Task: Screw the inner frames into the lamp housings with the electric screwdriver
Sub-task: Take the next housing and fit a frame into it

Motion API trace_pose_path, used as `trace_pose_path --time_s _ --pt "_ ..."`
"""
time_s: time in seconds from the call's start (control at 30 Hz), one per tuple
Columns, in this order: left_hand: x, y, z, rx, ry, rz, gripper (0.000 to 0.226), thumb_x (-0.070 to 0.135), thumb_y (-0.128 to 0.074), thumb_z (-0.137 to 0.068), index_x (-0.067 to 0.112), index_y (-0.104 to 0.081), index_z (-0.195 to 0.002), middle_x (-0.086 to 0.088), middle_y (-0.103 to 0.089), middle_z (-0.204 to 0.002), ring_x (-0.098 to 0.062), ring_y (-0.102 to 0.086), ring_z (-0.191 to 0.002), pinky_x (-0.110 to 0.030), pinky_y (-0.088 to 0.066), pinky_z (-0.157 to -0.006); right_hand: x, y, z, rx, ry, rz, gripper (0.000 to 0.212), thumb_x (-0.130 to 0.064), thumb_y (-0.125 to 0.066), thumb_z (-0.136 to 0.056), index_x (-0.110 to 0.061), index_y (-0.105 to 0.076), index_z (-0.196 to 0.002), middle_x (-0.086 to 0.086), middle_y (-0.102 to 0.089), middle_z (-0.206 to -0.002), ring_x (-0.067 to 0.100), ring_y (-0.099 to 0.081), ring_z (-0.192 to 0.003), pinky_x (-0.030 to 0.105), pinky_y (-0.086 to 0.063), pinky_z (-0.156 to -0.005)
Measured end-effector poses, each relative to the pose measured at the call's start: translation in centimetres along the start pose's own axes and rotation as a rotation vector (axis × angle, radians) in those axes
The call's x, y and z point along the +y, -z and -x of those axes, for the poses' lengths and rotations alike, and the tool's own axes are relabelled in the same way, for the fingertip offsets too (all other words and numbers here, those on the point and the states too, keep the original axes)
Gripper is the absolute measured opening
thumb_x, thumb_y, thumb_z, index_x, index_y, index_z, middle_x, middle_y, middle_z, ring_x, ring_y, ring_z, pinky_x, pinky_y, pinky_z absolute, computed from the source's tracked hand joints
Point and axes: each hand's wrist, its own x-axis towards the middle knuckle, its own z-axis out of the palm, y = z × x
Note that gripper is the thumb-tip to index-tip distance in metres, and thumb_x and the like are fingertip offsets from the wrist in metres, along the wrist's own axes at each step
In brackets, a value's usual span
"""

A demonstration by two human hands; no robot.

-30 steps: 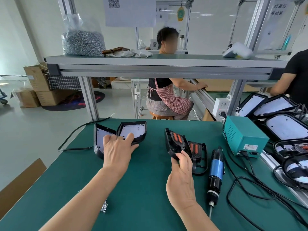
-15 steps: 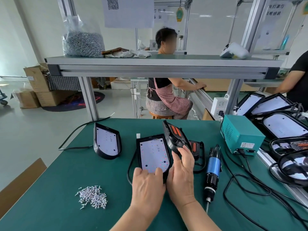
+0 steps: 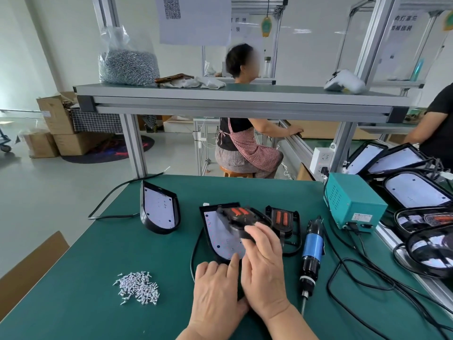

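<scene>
Inner frame (image 3: 241,220), black with two orange strips, tilted over white-faced lamp housing (image 3: 221,238) lying flat on green mat (image 3: 85,290). Right hand (image 3: 266,273): fingers clamped on frame's near edge. Left hand (image 3: 215,293): touching right, fingers resting loosely spread on housing's near rim. Just right of grip: second inner frame (image 3: 284,220), then electric screwdriver (image 3: 312,250), lying flat. Left of grip: loose screw pile (image 3: 137,288). Beyond, left: second lamp housing (image 3: 159,211), upright on edge.

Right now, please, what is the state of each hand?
Left hand: open, fingers resting on the near end of the housing, gripping nothing.
Right hand: closed on the inner frame, holding it over the housing.
</scene>
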Motion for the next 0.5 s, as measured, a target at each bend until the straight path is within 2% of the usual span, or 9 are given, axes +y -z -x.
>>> trace_pose_path --time_s 0.07,0.17,0.23,0.33,0.4,0.5 --pt "-0.1 0.1 0.0 -0.005 0.013 0.052 0.07 0.049 -0.054 -0.064 0.008 -0.074 -0.117 0.007 -0.061 -0.066 -0.02 -0.061 -0.061 -0.035 -0.034 -0.075 -0.3 0.1 0.1 -0.07 0.036 0.005 0.032 -0.009 -0.046 -0.095 -0.004 -0.077 -0.1 0.003 -0.067 -0.121 0.023 -0.053 -0.126 0.036 -0.044 -0.107" --pt "0.0 0.1 0.1 -0.005 0.066 0.161 0.056 0.043 -0.058 -0.064 0.013 -0.072 -0.11 0.011 -0.062 -0.072 -0.018 -0.061 -0.066 -0.033 -0.035 -0.077 -0.3 0.2 0.3 -0.102 0.032 -0.059 0.028 -0.008 -0.049 -0.089 -0.007 -0.077 -0.085 0.003 -0.07 -0.109 0.023 -0.057 -0.117 0.034 -0.048 -0.1" --pt "0.2 0.2 0.1 -0.008 0.108 0.241 0.049 0.035 -0.065 -0.062 0.016 -0.069 -0.106 0.012 -0.064 -0.08 -0.017 -0.064 -0.072 -0.033 -0.036 -0.082 0.0 0.2 0.4 -0.108 -0.003 -0.11 0.027 -0.005 -0.05 -0.084 -0.007 -0.077 -0.085 0.002 -0.069 -0.105 0.022 -0.057 -0.114 0.029 -0.048 -0.1" --pt "0.2 0.4 0.2 -0.019 0.154 0.349 0.056 0.028 -0.068 -0.057 0.016 -0.064 -0.112 0.012 -0.061 -0.094 -0.015 -0.062 -0.086 -0.032 -0.038 -0.089 0.2 0.2 0.6 -0.135 -0.062 -0.163 0.025 0.005 -0.06 -0.076 -0.009 -0.077 -0.087 -0.002 -0.069 -0.102 0.017 -0.055 -0.113 0.02 -0.043 -0.102" --pt "0.2 0.8 0.2 0.012 0.159 0.425 0.058 0.02 -0.065 -0.056 0.017 -0.06 -0.113 0.012 -0.054 -0.098 -0.015 -0.056 -0.09 -0.034 -0.043 -0.088 0.3 0.3 0.6 -0.14 -0.076 -0.193 0.024 0.006 -0.063 -0.075 -0.01 -0.077 -0.086 -0.005 -0.069 -0.097 0.013 -0.055 -0.11 0.017 -0.042 -0.1" --pt "0.0 1.0 0.1 0.104 0.223 0.497 0.06 0.005 -0.055 -0.055 0.014 -0.06 -0.115 0.008 -0.048 -0.102 -0.018 -0.048 -0.092 -0.037 -0.044 -0.084 0.3 0.4 0.6 -0.194 -0.068 -0.226 0.025 0.005 -0.062 -0.078 -0.012 -0.075 -0.091 -0.009 -0.068 -0.094 0.011 -0.056 -0.108 0.023 -0.048 -0.094"
